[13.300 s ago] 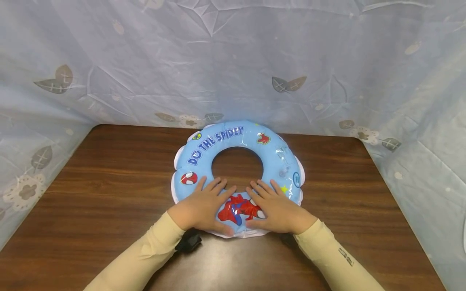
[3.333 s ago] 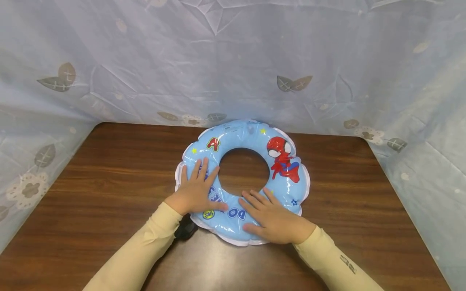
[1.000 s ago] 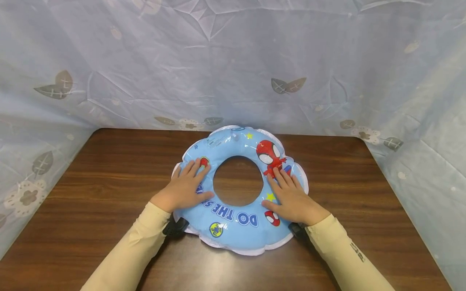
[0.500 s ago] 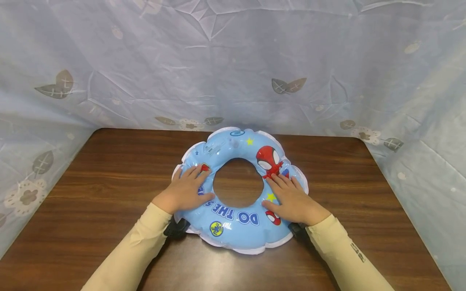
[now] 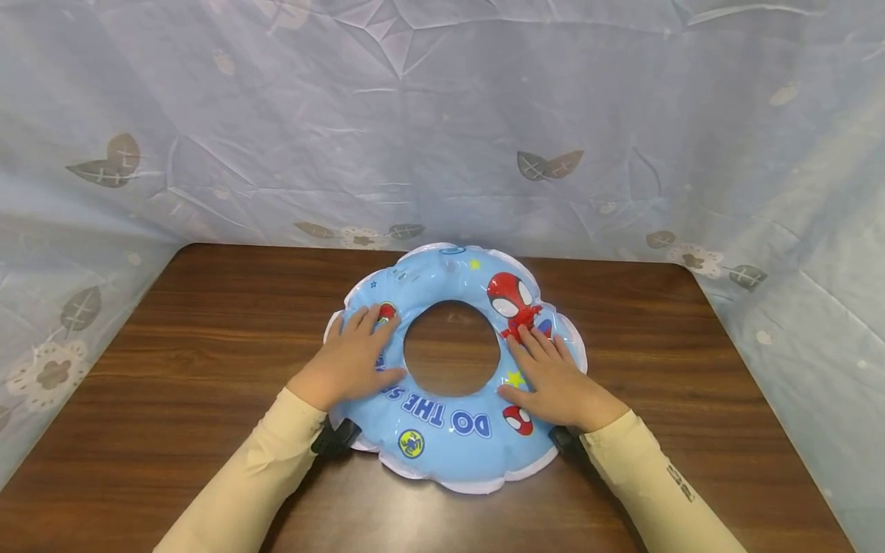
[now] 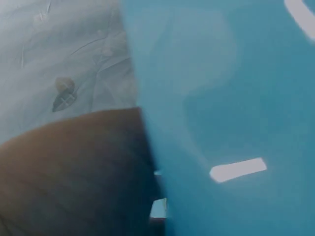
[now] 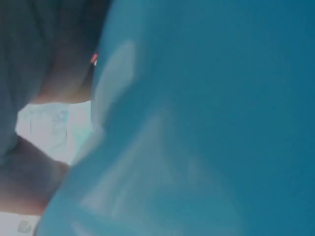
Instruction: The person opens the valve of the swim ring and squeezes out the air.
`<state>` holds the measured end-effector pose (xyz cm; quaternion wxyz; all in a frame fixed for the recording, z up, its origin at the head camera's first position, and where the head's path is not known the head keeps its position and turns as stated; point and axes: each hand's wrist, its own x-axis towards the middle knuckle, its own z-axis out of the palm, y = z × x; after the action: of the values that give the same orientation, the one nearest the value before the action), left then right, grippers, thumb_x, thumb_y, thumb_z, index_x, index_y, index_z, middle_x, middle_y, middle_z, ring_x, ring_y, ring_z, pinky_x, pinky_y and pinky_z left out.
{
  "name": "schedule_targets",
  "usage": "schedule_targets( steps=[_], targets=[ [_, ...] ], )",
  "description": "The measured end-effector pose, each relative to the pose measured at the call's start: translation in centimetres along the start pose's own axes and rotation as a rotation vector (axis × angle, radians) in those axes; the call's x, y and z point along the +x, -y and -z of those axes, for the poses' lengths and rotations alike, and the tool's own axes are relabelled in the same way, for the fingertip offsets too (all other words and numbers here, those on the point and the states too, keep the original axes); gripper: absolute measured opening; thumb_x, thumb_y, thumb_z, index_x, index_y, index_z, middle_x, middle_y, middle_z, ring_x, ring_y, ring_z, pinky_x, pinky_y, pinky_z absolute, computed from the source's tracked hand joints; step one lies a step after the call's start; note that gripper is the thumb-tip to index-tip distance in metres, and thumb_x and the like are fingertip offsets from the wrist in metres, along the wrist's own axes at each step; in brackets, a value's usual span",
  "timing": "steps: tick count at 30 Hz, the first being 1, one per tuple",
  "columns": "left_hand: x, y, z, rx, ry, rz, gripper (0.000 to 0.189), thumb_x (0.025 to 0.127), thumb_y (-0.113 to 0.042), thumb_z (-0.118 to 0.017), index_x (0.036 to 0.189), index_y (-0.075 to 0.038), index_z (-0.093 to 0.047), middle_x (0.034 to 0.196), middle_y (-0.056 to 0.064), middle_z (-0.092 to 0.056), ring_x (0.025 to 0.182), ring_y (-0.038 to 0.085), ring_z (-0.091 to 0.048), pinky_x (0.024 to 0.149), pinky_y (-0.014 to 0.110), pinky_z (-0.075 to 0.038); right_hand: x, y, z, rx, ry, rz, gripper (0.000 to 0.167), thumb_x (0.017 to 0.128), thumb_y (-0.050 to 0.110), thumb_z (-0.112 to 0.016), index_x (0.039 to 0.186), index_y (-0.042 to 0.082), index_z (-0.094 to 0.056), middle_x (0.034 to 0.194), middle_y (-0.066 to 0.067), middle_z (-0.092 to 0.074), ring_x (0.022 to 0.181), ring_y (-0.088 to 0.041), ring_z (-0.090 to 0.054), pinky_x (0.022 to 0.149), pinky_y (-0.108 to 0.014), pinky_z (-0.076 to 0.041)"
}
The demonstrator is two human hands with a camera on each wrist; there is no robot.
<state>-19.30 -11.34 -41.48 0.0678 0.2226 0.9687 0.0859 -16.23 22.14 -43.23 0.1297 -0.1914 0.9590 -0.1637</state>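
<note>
A light blue inflatable swim ring (image 5: 452, 453) with a white scalloped edge lies on the table, printed with "DO THE S...", a red cartoon figure, stars and badges. My left hand (image 5: 349, 357) rests on its left side, fingers spread and pointing away, partly covering the lettering and a red print. On the opposite side, my right hand (image 5: 556, 376) lies with straight fingers over the cartoon figure's lower part. In the left wrist view, the ring's glossy underside or side (image 6: 226, 108) fills the right half beside part of the hand (image 6: 74, 172). The right wrist view shows mostly blue vinyl (image 7: 206, 123).
The dark wooden table (image 5: 207, 330) extends on both sides of the ring. A pale floral curtain (image 5: 442, 123) hangs right behind the table's far edge and along both sides. Black wrist camera mounts (image 5: 335, 438) sit under the wrists near the ring's front edge.
Since the earliest frame the ring has turned counterclockwise, bringing the cartoon figure to the right and the lettering to the front. Both hands have moved apart to its sides; in the last second it barely shifts.
</note>
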Motion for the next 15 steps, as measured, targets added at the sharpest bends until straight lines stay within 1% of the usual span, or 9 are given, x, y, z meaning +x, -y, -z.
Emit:
schedule_targets(
  steps=[3,5,6,8,9,11,13,15],
  targets=[
    [-0.3,-0.6,0.5,0.005,-0.049,-0.041,0.090,0.093,-0.055,-0.070,0.161,-0.009,-0.036,0.165,0.026,-0.030,0.153,0.046,-0.024,0.119,0.071,-0.017,-0.3,0.5,0.4,-0.032,-0.028,0.012,0.095,0.093,0.054,-0.067,0.163,0.005,-0.026,0.171,-0.019,-0.017,0.158,-0.042,-0.009,0.124,-0.064,-0.003],
    [-0.7,-1.4,0.9,-0.024,-0.052,-0.101,0.090,0.091,-0.058,-0.071,0.160,-0.010,-0.038,0.165,0.024,-0.031,0.154,0.044,-0.025,0.120,0.069,-0.018,-0.6,1.1,0.7,-0.051,-0.045,0.041,0.095,0.093,0.056,-0.066,0.163,0.006,-0.028,0.172,-0.017,-0.018,0.158,-0.041,-0.010,0.124,-0.064,-0.004],
    [-0.8,-1.9,1.1,-0.037,-0.036,-0.138,0.090,0.091,-0.060,-0.070,0.160,-0.011,-0.039,0.165,0.022,-0.032,0.154,0.042,-0.025,0.121,0.067,-0.018,-0.7,1.4,0.9,-0.056,-0.045,0.065,0.094,0.093,0.057,-0.066,0.163,0.006,-0.029,0.171,-0.017,-0.019,0.158,-0.041,-0.011,0.124,-0.064,-0.005],
    [-1.3,-2.9,1.3,-0.074,0.020,-0.215,0.090,0.090,-0.065,-0.069,0.158,-0.013,-0.043,0.164,0.020,-0.036,0.154,0.039,-0.027,0.122,0.064,-0.019,-1.1,2.2,1.1,-0.056,-0.020,0.120,0.092,0.095,0.060,-0.063,0.163,0.007,-0.030,0.172,-0.015,-0.019,0.158,-0.040,-0.011,0.124,-0.063,-0.005],
    [-1.5,-3.4,1.3,-0.098,0.061,-0.250,0.090,0.089,-0.066,-0.069,0.158,-0.014,-0.045,0.164,0.018,-0.037,0.154,0.038,-0.028,0.123,0.062,-0.018,-1.3,2.6,1.2,-0.052,-0.001,0.147,0.092,0.095,0.062,-0.062,0.163,0.007,-0.031,0.172,-0.014,-0.019,0.158,-0.040,-0.011,0.124,-0.063,-0.006],
    [-1.9,-4.4,1.2,-0.126,0.146,-0.297,0.091,0.087,-0.070,-0.069,0.157,-0.016,-0.046,0.163,0.015,-0.040,0.154,0.037,-0.029,0.123,0.061,-0.019,-1.6,3.3,1.2,-0.039,0.054,0.198,0.094,0.094,0.066,-0.060,0.163,0.008,-0.031,0.172,-0.013,-0.019,0.159,-0.039,-0.010,0.125,-0.062,-0.006],
    [-2.2,-5.2,0.9,-0.143,0.211,-0.319,0.094,0.084,-0.072,-0.071,0.157,-0.019,-0.046,0.162,0.012,-0.042,0.153,0.036,-0.031,0.123,0.062,-0.019,-1.9,3.9,0.9,-0.024,0.110,0.228,0.098,0.092,0.069,-0.060,0.163,0.009,-0.030,0.173,-0.012,-0.018,0.159,-0.037,-0.007,0.125,-0.061,-0.005],
    [-2.5,-5.8,0.5,-0.142,0.253,-0.325,0.098,0.082,-0.073,-0.072,0.159,-0.020,-0.043,0.162,0.010,-0.042,0.153,0.035,-0.032,0.122,0.063,-0.018,-2.0,4.3,0.6,-0.022,0.147,0.246,0.103,0.089,0.072,-0.061,0.164,0.009,-0.028,0.173,-0.011,-0.017,0.160,-0.036,-0.006,0.125,-0.060,-0.004]
  ],
)
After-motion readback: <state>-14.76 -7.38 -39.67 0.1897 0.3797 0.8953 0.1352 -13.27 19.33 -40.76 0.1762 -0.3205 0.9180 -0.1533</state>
